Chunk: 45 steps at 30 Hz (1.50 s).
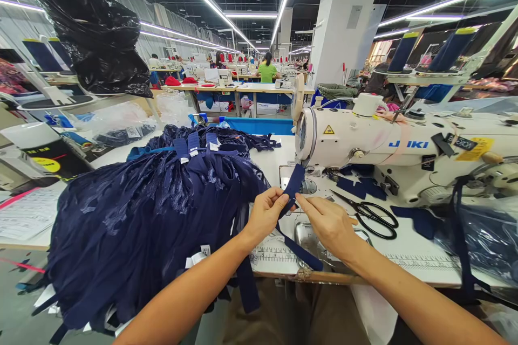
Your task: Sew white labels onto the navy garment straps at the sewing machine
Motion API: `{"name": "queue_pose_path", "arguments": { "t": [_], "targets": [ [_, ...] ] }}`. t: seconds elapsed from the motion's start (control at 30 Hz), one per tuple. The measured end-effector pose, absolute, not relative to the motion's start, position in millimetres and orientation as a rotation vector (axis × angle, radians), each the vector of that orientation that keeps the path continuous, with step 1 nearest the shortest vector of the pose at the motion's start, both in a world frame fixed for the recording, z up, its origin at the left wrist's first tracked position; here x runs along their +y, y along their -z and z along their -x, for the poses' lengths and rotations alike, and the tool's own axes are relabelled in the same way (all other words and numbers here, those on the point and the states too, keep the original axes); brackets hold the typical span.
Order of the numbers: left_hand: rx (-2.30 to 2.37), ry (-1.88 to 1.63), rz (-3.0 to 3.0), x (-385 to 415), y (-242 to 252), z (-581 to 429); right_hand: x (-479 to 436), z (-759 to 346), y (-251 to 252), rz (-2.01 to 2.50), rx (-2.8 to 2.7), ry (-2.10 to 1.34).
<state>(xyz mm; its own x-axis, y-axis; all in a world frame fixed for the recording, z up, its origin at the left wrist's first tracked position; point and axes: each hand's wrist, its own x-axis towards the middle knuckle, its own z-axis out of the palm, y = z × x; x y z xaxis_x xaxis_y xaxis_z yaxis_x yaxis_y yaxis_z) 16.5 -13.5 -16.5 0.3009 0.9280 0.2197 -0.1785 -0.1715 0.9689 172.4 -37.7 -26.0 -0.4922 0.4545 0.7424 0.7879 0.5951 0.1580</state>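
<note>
A navy fabric strap (295, 180) runs up toward the needle area of a white sewing machine (364, 135). My left hand (265, 210) pinches it between thumb and fingers. From the other side, my right hand (329, 221) grips the strap's edge with its fingertips; its thumb is mostly hidden. Below my hands, another length of navy strap (301, 253) hangs across the table's front edge. To the left lies a large heap of navy garments (154, 210) with lace and white labels. Black-handled scissors (372, 215) rest right of my right hand.
A measuring tape (275, 254) lines the table's front edge. Navy scraps (362, 187) lie under the machine arm, and a clear plastic bag (489, 232) sits at right. A spray can (44, 148) stands at left, near a hanging black bag (91, 32). Thread cones (402, 54) stand above.
</note>
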Motion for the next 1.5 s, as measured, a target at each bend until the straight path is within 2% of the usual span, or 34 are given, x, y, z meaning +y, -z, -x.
{"name": "queue_pose_path", "arguments": {
  "t": [0.47, 0.67, 1.0, 1.5],
  "targets": [
    [0.756, -1.218, -1.365, -14.1, 18.3, -18.4, -35.8, -171.4, 30.3, 0.994, -2.15, 0.631],
    [0.715, -1.224, -1.365, -13.0, 18.2, -17.9, -35.5, -170.7, 26.8, 0.905, -2.172, 0.719],
    [0.68, -1.206, -1.279, -12.4, 15.6, -18.8, -32.4, -171.4, 24.1, 0.715, -2.159, 0.655],
    [0.702, -1.201, -1.33, -13.4, 16.6, -17.6, -34.9, -172.7, 25.9, 0.899, -2.125, 0.686]
  ]
}}
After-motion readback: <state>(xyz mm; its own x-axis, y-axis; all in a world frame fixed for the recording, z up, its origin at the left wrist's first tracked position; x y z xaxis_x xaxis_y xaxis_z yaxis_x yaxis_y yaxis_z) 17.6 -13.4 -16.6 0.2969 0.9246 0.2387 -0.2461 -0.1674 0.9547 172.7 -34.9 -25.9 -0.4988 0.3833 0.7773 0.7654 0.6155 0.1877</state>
